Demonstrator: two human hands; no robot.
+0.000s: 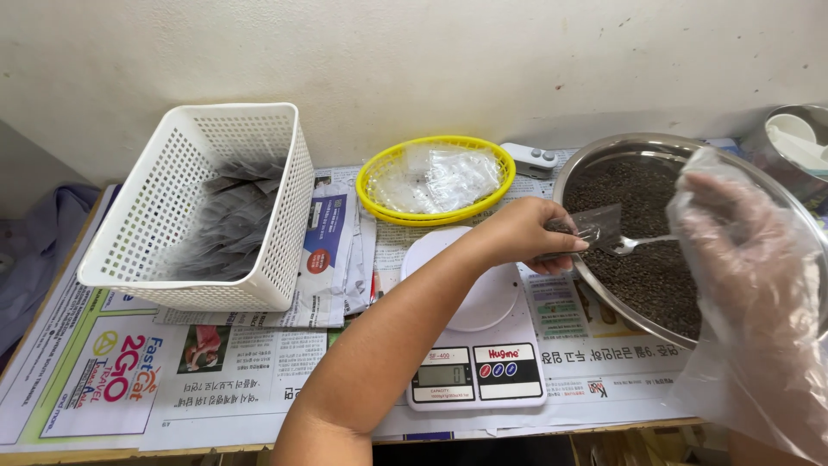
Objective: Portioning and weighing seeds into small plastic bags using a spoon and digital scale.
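My left hand point(528, 231) reaches across the white kitchen scale point(473, 345) and pinches a small clear pouch point(595, 226) at the rim of a wide steel bowl point(576, 169) full of dark granules point(651, 267). My right hand point(740, 226), inside a loose clear plastic glove, holds a metal spoon point(636, 243) whose tip sits at the pouch's mouth over the granules.
A white perforated basket point(172, 259) with several filled grey pouches stands at the left. A yellow oval basket point(435, 179) of empty clear pouches sits by the wall, a small white device point(532, 159) beside it. Newspaper point(216, 362) covers the table. A steel container point(795, 138) is at far right.
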